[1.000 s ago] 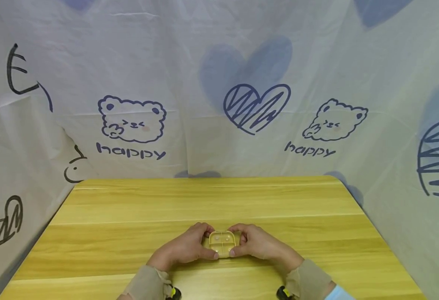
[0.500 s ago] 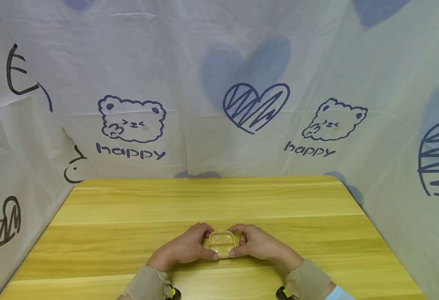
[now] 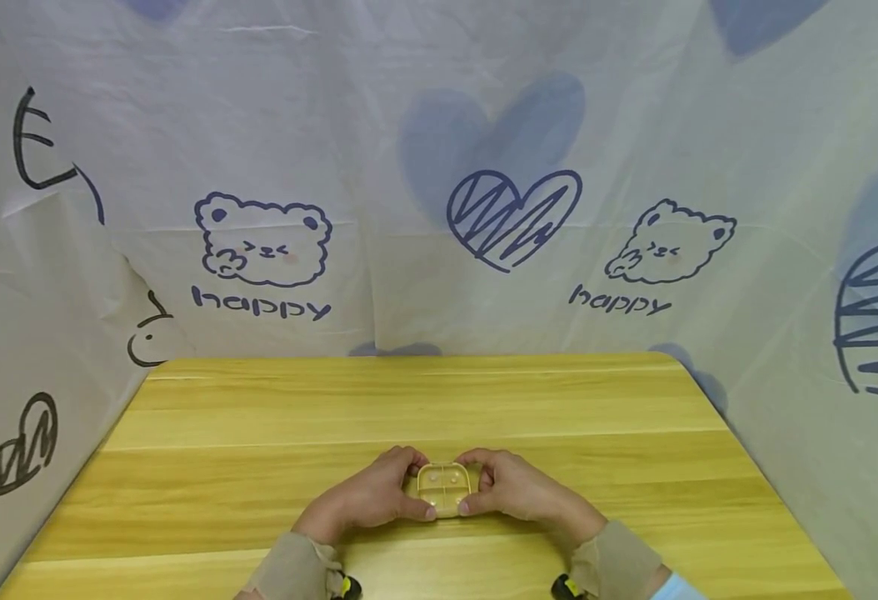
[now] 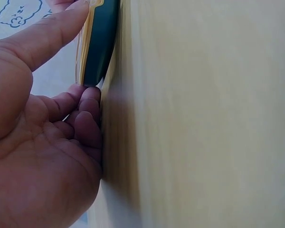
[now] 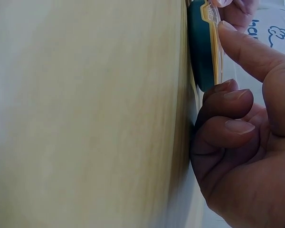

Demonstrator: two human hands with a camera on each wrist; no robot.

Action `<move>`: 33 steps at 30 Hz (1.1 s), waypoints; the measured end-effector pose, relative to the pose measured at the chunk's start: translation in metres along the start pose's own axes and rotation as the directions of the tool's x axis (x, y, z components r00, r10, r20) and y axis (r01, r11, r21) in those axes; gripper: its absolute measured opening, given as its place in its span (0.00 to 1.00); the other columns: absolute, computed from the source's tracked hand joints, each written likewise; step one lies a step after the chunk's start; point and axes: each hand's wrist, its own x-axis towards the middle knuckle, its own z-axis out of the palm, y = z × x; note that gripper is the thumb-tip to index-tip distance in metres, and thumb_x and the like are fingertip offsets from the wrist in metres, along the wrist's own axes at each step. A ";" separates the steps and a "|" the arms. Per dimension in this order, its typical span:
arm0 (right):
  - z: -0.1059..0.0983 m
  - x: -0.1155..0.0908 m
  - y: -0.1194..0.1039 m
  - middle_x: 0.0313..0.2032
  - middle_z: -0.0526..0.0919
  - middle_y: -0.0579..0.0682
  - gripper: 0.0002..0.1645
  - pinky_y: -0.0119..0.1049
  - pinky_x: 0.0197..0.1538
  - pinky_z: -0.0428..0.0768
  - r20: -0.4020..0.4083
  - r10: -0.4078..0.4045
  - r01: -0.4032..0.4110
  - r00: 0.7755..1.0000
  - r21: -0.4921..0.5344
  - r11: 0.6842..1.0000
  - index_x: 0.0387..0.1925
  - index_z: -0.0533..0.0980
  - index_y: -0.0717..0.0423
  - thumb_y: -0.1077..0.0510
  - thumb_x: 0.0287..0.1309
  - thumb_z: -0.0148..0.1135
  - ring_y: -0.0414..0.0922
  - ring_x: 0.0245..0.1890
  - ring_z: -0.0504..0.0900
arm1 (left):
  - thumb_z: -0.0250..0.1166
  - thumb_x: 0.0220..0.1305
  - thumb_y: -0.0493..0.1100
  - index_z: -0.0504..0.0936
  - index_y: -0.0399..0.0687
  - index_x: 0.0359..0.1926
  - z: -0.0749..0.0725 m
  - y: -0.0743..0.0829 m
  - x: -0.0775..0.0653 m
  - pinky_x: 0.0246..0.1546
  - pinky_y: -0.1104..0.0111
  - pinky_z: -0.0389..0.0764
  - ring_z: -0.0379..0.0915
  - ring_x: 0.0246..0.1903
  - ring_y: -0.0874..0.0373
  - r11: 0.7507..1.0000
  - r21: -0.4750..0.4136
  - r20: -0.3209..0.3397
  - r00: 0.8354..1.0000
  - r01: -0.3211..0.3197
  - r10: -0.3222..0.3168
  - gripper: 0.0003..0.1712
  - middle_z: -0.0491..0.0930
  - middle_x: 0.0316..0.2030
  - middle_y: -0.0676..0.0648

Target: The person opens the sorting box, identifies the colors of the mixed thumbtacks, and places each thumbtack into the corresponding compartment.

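A small pill box (image 3: pixel 443 488) with rounded corners sits near the front middle of the table. Its top is see-through with a yellow rim, and dividers split it into several compartments where small pale spots show. Both wrist views reveal a dark green base, on the left (image 4: pixel 99 50) and right (image 5: pixel 202 52). My left hand (image 3: pixel 374 492) grips the left side, thumb at the near edge and fingers toward the far edge. Mirroring it, my right hand (image 3: pixel 520 490) holds the right side. Both thumbs lie by the front catch. The underside is hidden.
The wood-grain table (image 3: pixel 439 400) extends around the hands, with rounded far corners. A pale cloth (image 3: pixel 409 283) printed with hearts, bears and lettering hangs behind it and on both sides. Each wrist wears a beige band with a black and yellow device.
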 end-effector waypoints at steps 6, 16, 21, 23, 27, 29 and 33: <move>0.000 -0.001 -0.002 0.24 0.77 0.46 0.40 0.29 0.24 0.67 0.000 0.001 -0.001 1.000 -0.009 1.000 0.70 0.72 0.62 0.54 0.61 0.77 0.38 0.19 0.67 | 0.81 0.59 0.47 0.75 0.38 0.61 0.000 0.000 0.000 0.63 0.48 0.70 0.68 0.54 0.50 1.000 -0.003 0.004 1.000 -0.004 0.004 0.35 0.74 0.53 0.44; 0.001 0.000 -0.001 0.24 0.77 0.47 0.39 0.29 0.25 0.67 -0.012 0.007 -0.007 1.000 -0.019 1.000 0.68 0.74 0.61 0.54 0.60 0.78 0.39 0.20 0.68 | 0.81 0.58 0.45 0.74 0.37 0.61 0.000 0.002 -0.002 0.64 0.47 0.70 0.69 0.55 0.49 1.000 0.016 -0.010 1.000 -0.015 0.015 0.36 0.75 0.53 0.43; 0.002 -0.001 -0.002 0.24 0.76 0.47 0.38 0.29 0.25 0.67 -0.021 0.010 -0.011 1.000 -0.035 0.999 0.68 0.74 0.60 0.55 0.60 0.78 0.39 0.20 0.68 | 0.81 0.58 0.46 0.74 0.37 0.61 0.001 0.002 -0.002 0.64 0.46 0.70 0.68 0.55 0.49 1.000 0.025 -0.014 1.000 -0.018 0.019 0.37 0.75 0.53 0.43; 0.003 -0.001 -0.002 0.24 0.76 0.47 0.38 0.29 0.25 0.67 -0.024 0.010 -0.011 1.000 -0.036 0.999 0.68 0.74 0.60 0.55 0.60 0.78 0.39 0.20 0.67 | 0.81 0.58 0.46 0.74 0.37 0.62 0.001 0.001 -0.002 0.64 0.46 0.70 0.68 0.55 0.49 0.999 0.027 -0.013 1.000 -0.017 0.018 0.37 0.75 0.53 0.43; 0.004 -0.001 -0.001 0.24 0.77 0.47 0.39 0.29 0.25 0.66 -0.026 0.005 -0.006 1.000 -0.040 0.999 0.68 0.74 0.61 0.55 0.60 0.78 0.39 0.20 0.67 | 0.81 0.58 0.47 0.74 0.38 0.62 0.003 0.000 -0.001 0.64 0.47 0.70 0.68 0.55 0.50 0.999 0.033 -0.012 1.000 -0.012 0.013 0.37 0.75 0.53 0.43; 0.004 -0.001 0.000 0.24 0.76 0.47 0.39 0.29 0.25 0.66 -0.029 0.003 -0.005 1.000 -0.043 0.999 0.69 0.73 0.61 0.54 0.60 0.78 0.39 0.20 0.67 | 0.81 0.58 0.47 0.74 0.38 0.62 0.003 -0.001 -0.001 0.64 0.47 0.70 0.68 0.55 0.50 0.999 0.033 -0.013 1.000 -0.012 0.012 0.37 0.75 0.54 0.44; 0.004 0.000 0.003 0.24 0.76 0.47 0.40 0.29 0.25 0.66 -0.029 0.003 -0.004 1.000 -0.045 0.999 0.70 0.73 0.61 0.54 0.60 0.78 0.39 0.20 0.67 | 0.81 0.58 0.47 0.74 0.38 0.62 0.003 -0.003 0.000 0.63 0.47 0.70 0.68 0.55 0.50 0.999 0.032 -0.012 1.000 -0.017 0.018 0.37 0.75 0.54 0.44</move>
